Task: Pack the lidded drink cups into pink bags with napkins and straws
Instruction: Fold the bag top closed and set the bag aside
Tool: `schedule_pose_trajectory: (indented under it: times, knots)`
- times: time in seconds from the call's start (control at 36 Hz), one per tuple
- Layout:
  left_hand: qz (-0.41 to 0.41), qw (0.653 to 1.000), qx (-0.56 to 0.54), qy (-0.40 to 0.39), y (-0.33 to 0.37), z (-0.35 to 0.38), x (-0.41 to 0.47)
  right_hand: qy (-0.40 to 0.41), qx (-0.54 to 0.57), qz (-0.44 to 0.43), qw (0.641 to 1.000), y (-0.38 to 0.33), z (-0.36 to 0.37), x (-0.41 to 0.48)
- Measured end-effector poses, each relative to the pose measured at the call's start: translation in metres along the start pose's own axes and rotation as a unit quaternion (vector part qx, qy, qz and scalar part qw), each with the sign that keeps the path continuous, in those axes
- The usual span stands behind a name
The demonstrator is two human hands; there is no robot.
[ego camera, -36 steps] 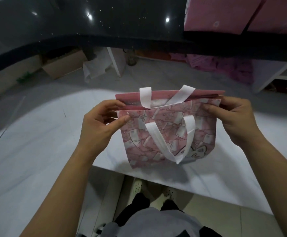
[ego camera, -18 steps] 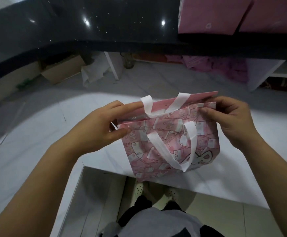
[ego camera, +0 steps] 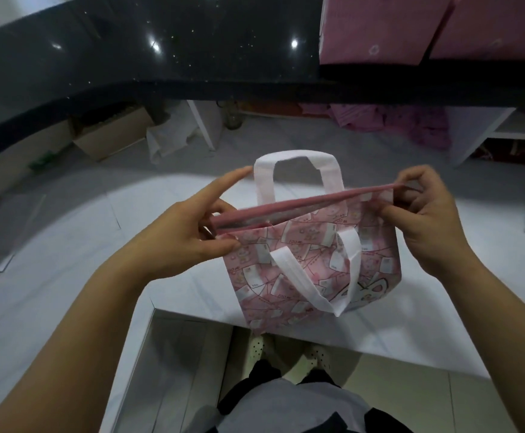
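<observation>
Head view: a black speckled counter [ego camera: 192, 57] spans the top of the scene, reflecting ceiling lights, with pink boxes [ego camera: 426, 26] standing at its right end. Below it, a white table surface [ego camera: 51, 245] fills the middle, beyond and beneath both sets of fingers; its near edge steps back into a notch where tiled floor and the person's shoes show. Past the fingertips, under the counter, lie a cardboard box [ego camera: 111, 135], a white bag [ego camera: 167, 142] and a heap of purple fabric [ego camera: 411, 126].

The pink bag [ego camera: 311, 264], printed with banknotes and a cartoon figure, hangs between the two hands above the table's near edge. Left hand [ego camera: 173, 242]: thumb and lower fingers pinch the bag's left rim; the index finger extends straight past the rim. Right hand [ego camera: 423, 220]: thumb and curled fingers pinch the right rim. The mouth is a narrow slit. One white handle [ego camera: 298, 170] stands upright behind the rim; the other handle [ego camera: 311, 276] droops down the near face.
</observation>
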State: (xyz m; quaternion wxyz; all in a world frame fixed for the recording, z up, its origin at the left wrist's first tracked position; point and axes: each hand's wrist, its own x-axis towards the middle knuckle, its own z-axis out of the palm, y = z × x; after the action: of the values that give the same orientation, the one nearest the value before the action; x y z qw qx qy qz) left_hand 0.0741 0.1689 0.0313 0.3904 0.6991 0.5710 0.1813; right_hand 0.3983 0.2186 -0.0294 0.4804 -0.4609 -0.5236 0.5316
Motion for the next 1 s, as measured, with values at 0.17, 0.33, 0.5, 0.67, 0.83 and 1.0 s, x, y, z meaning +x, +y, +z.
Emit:
schedule_pose_trajectory:
  times: [0.17,0.33,0.5,0.67,0.83,1.0]
  knots:
    - [0.003,0.981,-0.123,0.15,-0.022,0.025,-0.004,-0.011,0.014,0.005,1.0,0.002,-0.001,0.003]
    - [0.017,0.97,-0.135,0.202,-0.025,0.035,0.005,-0.026,-0.036,-0.042,0.998,0.006,-0.004,0.015]
    - [0.027,0.973,-0.124,0.194,-0.027,0.031,0.013,-0.046,-0.007,-0.02,0.999,0.012,-0.007,0.028]
    - [0.034,0.985,-0.108,0.131,-0.033,0.023,0.013,-0.128,0.028,0.037,0.991,0.009,-0.017,0.038]
    - [0.02,0.998,-0.037,0.037,-0.03,0.008,0.005,-0.248,-0.099,0.068,0.961,-0.012,-0.037,0.045]
    - [0.012,0.994,0.092,-0.065,-0.016,-0.007,-0.003,-0.33,-0.191,0.118,0.917,-0.033,-0.046,0.039]
